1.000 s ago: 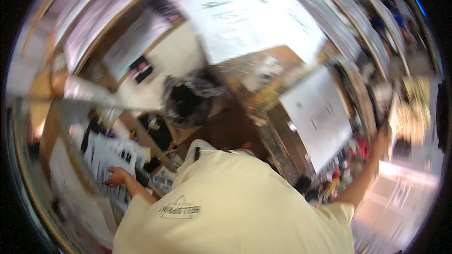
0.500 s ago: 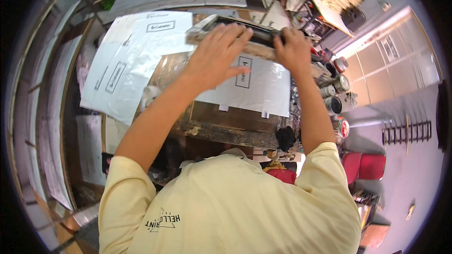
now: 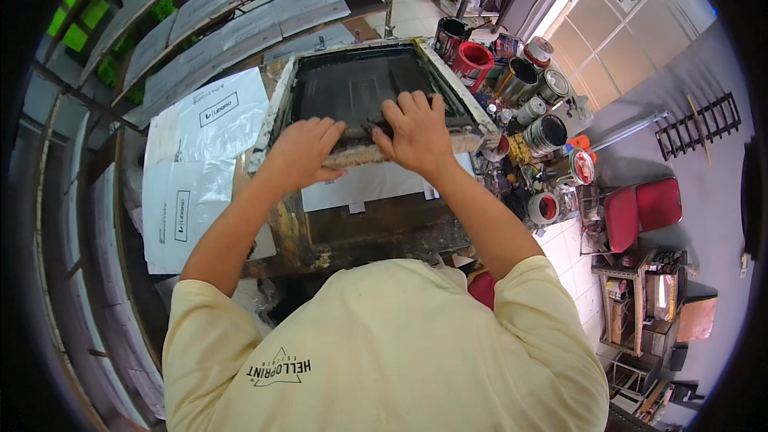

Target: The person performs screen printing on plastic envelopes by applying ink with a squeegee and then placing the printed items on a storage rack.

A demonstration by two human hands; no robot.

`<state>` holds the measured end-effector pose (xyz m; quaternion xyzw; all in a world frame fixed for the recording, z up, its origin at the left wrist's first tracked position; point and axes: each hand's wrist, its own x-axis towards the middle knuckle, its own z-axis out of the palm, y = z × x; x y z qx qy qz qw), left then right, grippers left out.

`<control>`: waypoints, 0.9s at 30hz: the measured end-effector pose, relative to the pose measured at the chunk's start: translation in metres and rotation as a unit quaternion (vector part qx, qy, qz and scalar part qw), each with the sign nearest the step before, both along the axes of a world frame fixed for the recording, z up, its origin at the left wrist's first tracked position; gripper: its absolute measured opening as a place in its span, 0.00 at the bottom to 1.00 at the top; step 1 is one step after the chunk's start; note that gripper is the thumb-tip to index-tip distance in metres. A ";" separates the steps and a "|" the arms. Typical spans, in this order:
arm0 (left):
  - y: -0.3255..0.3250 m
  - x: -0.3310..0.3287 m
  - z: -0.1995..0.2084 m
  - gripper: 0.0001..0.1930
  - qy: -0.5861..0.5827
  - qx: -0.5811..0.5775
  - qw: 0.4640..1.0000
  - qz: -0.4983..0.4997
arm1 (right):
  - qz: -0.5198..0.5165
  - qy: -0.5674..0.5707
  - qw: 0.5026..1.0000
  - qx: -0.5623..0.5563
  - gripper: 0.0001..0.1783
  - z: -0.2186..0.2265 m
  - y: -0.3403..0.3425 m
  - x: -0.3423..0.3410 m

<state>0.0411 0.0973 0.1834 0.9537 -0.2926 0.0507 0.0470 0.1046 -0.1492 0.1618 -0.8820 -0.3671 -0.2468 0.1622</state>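
A screen-printing frame with dark ink on its mesh lies over the worktable. At its near edge my left hand rests with fingers curled over the rim and thumb stretched to the right. Further right along that edge, my right hand is bent over the rim, thumb toward the middle. Dark ink hides what else may be under my fingers. A white sheet sticks out from beneath the near side of the frame. Printed white sheets lie to the left.
Open paint cans and a red pot crowd the table's right side. Drying racks holding sheets stand behind and at the left. A red chair is at the right by the wall.
The frame has come down from a raised, tilted position and now lies over the sheet. Both hands have moved nearer; my right hand has shifted left along its edge. The view has turned.
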 end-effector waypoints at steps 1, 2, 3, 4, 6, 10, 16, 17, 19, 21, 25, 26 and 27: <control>-0.001 -0.002 -0.010 0.40 -0.008 -0.007 1.000 -0.002 | 0.000 0.004 1.000 -0.002 0.20 -0.006 -0.002 -0.004; -0.002 -0.007 -0.020 0.39 -0.016 -0.015 1.000 -0.003 | 0.004 0.000 1.000 -0.001 0.22 -0.015 -0.003 -0.008; -0.003 -0.012 -0.029 0.39 -0.025 -0.021 0.999 -0.004 | 0.003 0.012 1.000 -0.007 0.22 -0.023 -0.005 -0.013; -0.005 -0.018 -0.041 0.38 -0.026 -0.022 0.999 0.008 | 0.003 0.025 1.000 -0.014 0.23 -0.031 -0.006 -0.018; -0.014 -0.028 -0.057 0.37 -0.015 -0.020 1.000 0.016 | -0.003 0.074 0.996 -0.058 0.26 -0.040 -0.012 -0.029; -0.024 -0.044 -0.104 0.35 -0.005 -0.006 1.000 0.022 | 0.036 0.078 0.990 -0.111 0.30 -0.063 -0.020 -0.029; -0.033 -0.050 -0.153 0.29 -0.032 -0.013 0.999 0.023 | 0.102 0.235 0.950 -0.178 0.20 -0.108 -0.033 0.003; -0.033 -0.049 -0.156 0.28 -0.029 -0.006 0.999 0.026 | 0.115 0.270 0.940 -0.171 0.20 -0.109 -0.033 0.006; -0.031 -0.049 -0.160 0.26 -0.011 0.005 0.999 0.029 | 0.098 0.272 0.954 -0.077 0.24 -0.106 -0.037 0.019; -0.030 -0.050 -0.166 0.25 -0.013 0.011 0.999 0.034 | 0.072 0.239 0.968 -0.006 0.26 -0.101 -0.042 0.045; -0.035 -0.045 -0.166 0.20 0.003 0.022 0.999 0.050 | 0.026 0.194 0.980 0.031 0.27 -0.112 -0.043 0.161; -0.036 -0.044 -0.166 0.19 0.006 0.023 0.998 0.052 | 0.010 0.179 0.984 0.006 0.26 -0.116 -0.034 0.191; -0.036 -0.042 -0.166 0.19 0.008 0.025 0.998 0.052 | 0.014 0.158 0.987 0.010 0.26 -0.128 -0.028 0.222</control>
